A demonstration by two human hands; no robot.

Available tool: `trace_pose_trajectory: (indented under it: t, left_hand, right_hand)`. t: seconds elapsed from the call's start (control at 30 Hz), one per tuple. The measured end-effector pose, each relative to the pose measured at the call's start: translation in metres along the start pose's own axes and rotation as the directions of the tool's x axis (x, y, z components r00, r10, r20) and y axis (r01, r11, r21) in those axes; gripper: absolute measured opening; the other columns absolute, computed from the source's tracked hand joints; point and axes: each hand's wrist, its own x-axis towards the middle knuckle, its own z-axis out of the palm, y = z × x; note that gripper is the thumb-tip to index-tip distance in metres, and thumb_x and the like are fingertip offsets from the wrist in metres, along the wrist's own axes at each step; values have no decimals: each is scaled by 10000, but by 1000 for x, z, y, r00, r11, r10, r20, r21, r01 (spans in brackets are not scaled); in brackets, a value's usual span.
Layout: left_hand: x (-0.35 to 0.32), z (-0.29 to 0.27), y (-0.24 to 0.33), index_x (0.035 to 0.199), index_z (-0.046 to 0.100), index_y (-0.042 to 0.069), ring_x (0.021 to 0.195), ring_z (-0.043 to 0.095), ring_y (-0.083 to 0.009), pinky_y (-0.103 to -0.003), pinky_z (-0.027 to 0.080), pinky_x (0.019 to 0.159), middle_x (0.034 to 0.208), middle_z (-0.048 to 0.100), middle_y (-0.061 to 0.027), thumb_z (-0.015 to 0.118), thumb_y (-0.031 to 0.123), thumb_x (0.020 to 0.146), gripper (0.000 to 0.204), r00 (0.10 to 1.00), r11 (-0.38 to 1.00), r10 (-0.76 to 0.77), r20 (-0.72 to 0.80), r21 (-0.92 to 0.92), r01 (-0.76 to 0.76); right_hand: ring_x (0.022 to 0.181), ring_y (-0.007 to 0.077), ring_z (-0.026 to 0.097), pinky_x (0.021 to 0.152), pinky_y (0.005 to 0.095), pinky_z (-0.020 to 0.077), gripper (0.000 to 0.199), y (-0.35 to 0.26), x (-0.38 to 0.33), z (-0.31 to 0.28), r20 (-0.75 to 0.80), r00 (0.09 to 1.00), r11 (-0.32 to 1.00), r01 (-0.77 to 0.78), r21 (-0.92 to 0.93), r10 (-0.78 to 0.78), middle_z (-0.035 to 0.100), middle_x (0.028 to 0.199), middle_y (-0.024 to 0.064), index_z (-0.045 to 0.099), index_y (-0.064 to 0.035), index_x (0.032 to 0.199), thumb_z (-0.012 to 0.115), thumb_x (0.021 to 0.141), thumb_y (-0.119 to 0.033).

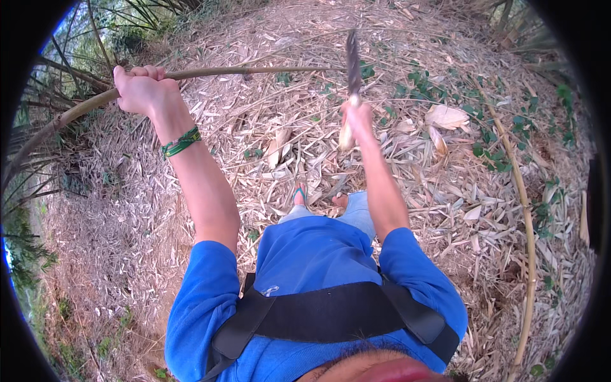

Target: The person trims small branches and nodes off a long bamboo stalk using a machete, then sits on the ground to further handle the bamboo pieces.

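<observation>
- The left hand (143, 89) is wrapped around a bent stick (223, 71), which runs from the far left to beside the knife (353, 67); I cannot tell whether they touch.
- The right hand (359, 120) is closed on the knife's handle, blade pointing away from the body, well apart from the left hand.
- A long pole (520, 191) lies farther right.
- Outdoors, dry leaves (420, 191) lie thick underfoot, among green plants (420, 83).

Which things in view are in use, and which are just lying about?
In use:
- stalk, held in left grip
- knife, held in right grip

Lying about:
- loose pole, on the ground at right
- dry leaves
</observation>
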Motion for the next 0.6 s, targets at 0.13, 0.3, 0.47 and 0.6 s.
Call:
trace_pose_trajectory:
  t: [0.13, 0.3, 0.47, 0.6]
  left_hand:
    - [-14, 6, -2, 616, 249, 158, 432, 205, -98, -295, 213, 441, 500, 229, 38, 440, 200, 1023, 452, 998, 1000, 1, 59, 13, -1]
    - [-26, -4, 4, 600, 245, 170, 430, 176, -103, -297, 201, 437, 497, 217, 40, 441, 226, 1026, 472, 978, 999, 34, 204, -13, -33]
    - [-72, 5, -35, 627, 444, 142, 395, 311, -74, -225, 239, 374, 479, 333, 45, 553, 125, 970, 361, 900, 986, -59, 433, 164, -15]
    - [-24, -43, 9, 559, 271, 187, 397, 228, -66, -225, 202, 386, 457, 240, 70, 413, 188, 1023, 485, 948, 976, 146, 283, 116, -185]
  right_hand:
    - [526, 130, 588, 555, 329, 504, 93, -168, -24, -46, -146, 842, 830, 538, 146, -520, 613, 615, 38, 607, -50, 781, 649, 788, -133]
    - [618, 138, 612, 603, 344, 509, 118, -187, -41, -21, -355, 525, 478, 851, 218, -773, 665, 750, 93, 610, -27, 804, 656, 852, -125]
    - [752, 290, 692, 665, 408, 540, 383, 164, 22, 76, 165, 985, 801, 139, -582, -51, 709, 848, 193, 682, 49, 971, 696, 734, -251]
    - [492, 189, 570, 465, 350, 461, 102, 213, -76, 98, 370, 827, 902, -423, -87, 423, 602, 619, 92, 640, -8, 744, 684, 693, -85]
